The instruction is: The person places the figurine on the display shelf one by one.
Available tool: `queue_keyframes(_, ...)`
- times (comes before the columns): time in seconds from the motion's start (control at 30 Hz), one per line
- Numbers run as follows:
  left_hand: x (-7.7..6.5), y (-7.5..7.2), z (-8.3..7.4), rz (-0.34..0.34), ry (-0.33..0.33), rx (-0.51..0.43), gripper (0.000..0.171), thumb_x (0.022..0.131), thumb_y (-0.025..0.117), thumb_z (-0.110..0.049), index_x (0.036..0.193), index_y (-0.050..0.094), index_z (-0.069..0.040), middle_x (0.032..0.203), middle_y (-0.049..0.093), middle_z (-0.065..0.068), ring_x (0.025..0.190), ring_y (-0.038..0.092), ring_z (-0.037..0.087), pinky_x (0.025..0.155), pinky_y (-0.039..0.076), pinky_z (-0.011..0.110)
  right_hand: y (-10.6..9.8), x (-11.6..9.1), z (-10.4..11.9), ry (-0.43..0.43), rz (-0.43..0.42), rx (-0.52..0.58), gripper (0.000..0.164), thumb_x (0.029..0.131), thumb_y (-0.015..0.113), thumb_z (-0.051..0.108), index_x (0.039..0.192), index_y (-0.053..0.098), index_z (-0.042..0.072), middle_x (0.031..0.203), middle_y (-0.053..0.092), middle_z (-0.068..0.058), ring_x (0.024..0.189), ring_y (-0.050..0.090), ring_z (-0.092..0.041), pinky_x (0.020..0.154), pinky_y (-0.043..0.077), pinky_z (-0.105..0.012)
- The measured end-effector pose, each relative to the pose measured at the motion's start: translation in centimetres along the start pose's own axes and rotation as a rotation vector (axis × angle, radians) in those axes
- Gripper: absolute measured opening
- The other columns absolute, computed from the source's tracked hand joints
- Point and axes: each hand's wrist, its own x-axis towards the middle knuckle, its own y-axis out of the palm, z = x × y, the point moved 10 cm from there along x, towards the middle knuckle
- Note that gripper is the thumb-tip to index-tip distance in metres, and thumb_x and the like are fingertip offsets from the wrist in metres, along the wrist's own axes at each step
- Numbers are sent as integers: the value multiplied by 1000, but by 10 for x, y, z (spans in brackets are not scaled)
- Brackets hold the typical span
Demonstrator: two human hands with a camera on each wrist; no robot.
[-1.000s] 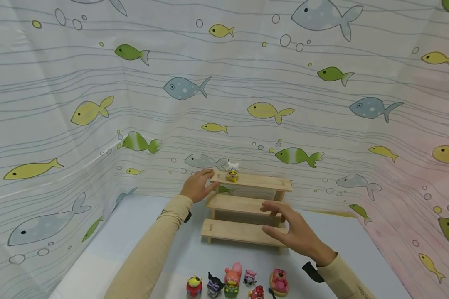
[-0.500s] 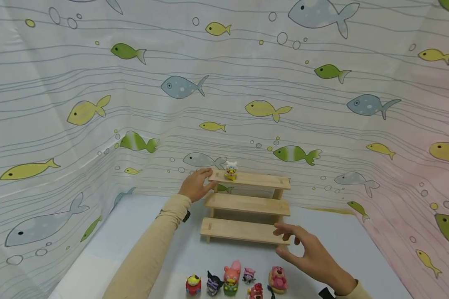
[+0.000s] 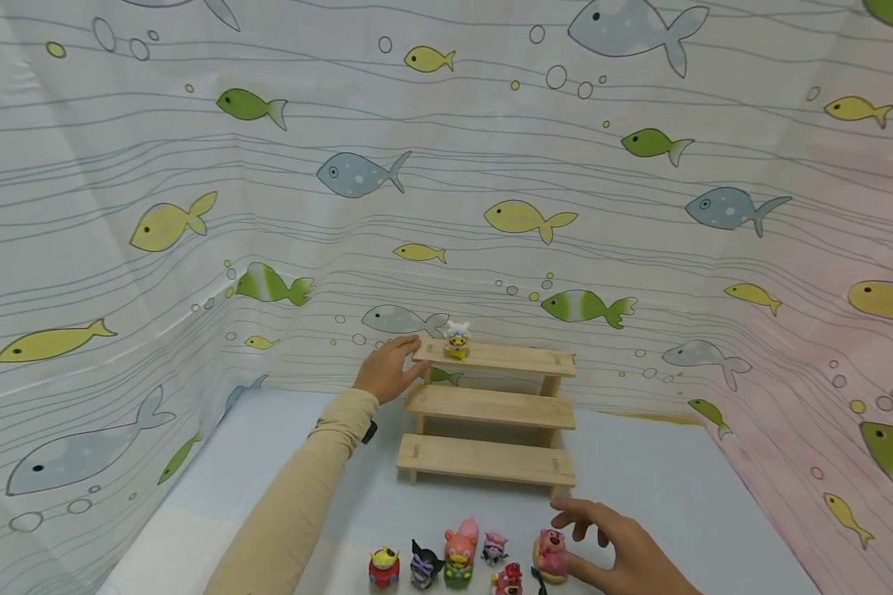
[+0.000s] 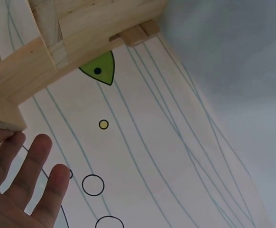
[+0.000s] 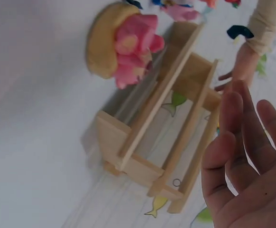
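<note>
A three-tier wooden shelf (image 3: 491,409) stands against the back wall. My left hand (image 3: 387,372) holds the left end of its top board; in the left wrist view some fingers (image 4: 33,166) extend past the wood and the thumb is hidden. On that top board sits a small yellow figurine with a white hat (image 3: 457,340). At the front right, my right hand (image 3: 625,549) has its thumb and fingers spread beside a pink bear figurine (image 3: 553,554). The right wrist view shows the fingers relaxed, apart from the bear (image 5: 133,47) on its tan base.
To the bear's left are several figurines: a red-haired one (image 3: 508,580), a small pink-and-purple one (image 3: 494,547), a coral-pink one (image 3: 460,555), a black-and-purple one (image 3: 425,567) and a yellow-and-red one (image 3: 384,568). A fish-patterned sheet (image 3: 432,207) surrounds the pale table (image 3: 640,463).
My right hand has moved down from in front of the shelf's lower boards to the pink bear figurine. The left hand keeps its place on the top board, and the figurines stay where they were.
</note>
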Motion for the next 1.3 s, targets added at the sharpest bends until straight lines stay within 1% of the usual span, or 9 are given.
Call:
queue_keyframes(0.17, -3, -2, 1, 0, -11, -21, 58, 100, 65, -41, 141, 59, 0, 148, 53, 15, 132, 53, 36, 107, 46, 53, 22, -11, -14, 120, 158, 68, 49, 95, 73, 38, 138, 59, 20, 113, 68, 7, 88, 57, -7, 63, 46, -25)
queue_keyframes(0.37, -4, -1, 4, 9, -21, -15, 58, 100, 65, -42, 141, 59, -1, 149, 53, 14, 134, 52, 35, 108, 44, 53, 37, -22, -27, 228, 274, 49, 58, 90, 77, 44, 137, 60, 13, 114, 64, 11, 86, 51, 0, 63, 46, -26)
queue_keyframes(0.47, -4, -1, 5, 4, -17, -8, 58, 100, 65, -43, 141, 59, -2, 148, 53, 14, 133, 53, 34, 108, 45, 52, 40, -25, -29, 244, 270, 49, 56, 91, 75, 46, 135, 62, 14, 112, 65, 12, 84, 51, 0, 62, 45, -24)
queue_keyframes(0.6, -4, -1, 3, 1, -15, -11, 58, 99, 66, -42, 140, 59, -1, 148, 54, 14, 132, 54, 34, 107, 46, 52, 43, -31, -25, 174, 208, 71, 53, 92, 73, 45, 133, 64, 13, 110, 67, 13, 80, 52, 2, 58, 44, -21)
queue_keyframes(0.73, -3, -2, 0, -1, 3, -22, 58, 99, 66, -40, 140, 60, 0, 147, 54, 15, 132, 54, 35, 106, 46, 53, 49, -36, -24, 131, 204, 114, 42, 97, 70, 39, 131, 66, 15, 109, 68, 13, 80, 54, 4, 60, 45, -21)
queue_keyframes(0.97, 2, -2, 0, -20, 33, -12, 58, 99, 66, -42, 139, 60, 0, 146, 55, 15, 130, 55, 35, 104, 48, 52, 66, -38, -39, 250, 254, 184, 38, 96, 71, 39, 129, 69, 19, 104, 66, 17, 81, 56, 2, 65, 50, -22)
queue_keyframes(1.13, 6, -3, 1, -24, 35, -6, 58, 100, 65, -42, 139, 60, 0, 146, 55, 15, 131, 55, 35, 104, 48, 53, 101, -41, -87, 367, 336, 380, 45, 93, 75, 37, 130, 68, 12, 108, 68, 3, 88, 65, -9, 74, 57, -29)
queue_keyframes(1.23, 6, -5, 1, -17, 27, -10, 58, 100, 65, -42, 139, 60, 0, 147, 54, 15, 131, 54, 35, 105, 47, 53, 131, -41, -129, 459, 475, 493, 45, 93, 75, 35, 129, 68, 8, 111, 69, -4, 96, 66, -17, 84, 58, -41)
queue_keyframes(1.3, 7, -5, 1, -11, 23, -7, 58, 100, 64, -43, 140, 60, -1, 147, 54, 15, 131, 54, 35, 105, 47, 52, 147, -38, -144, 451, 576, 522, 41, 97, 71, 32, 127, 68, 4, 112, 69, -4, 99, 65, -16, 86, 57, -42)
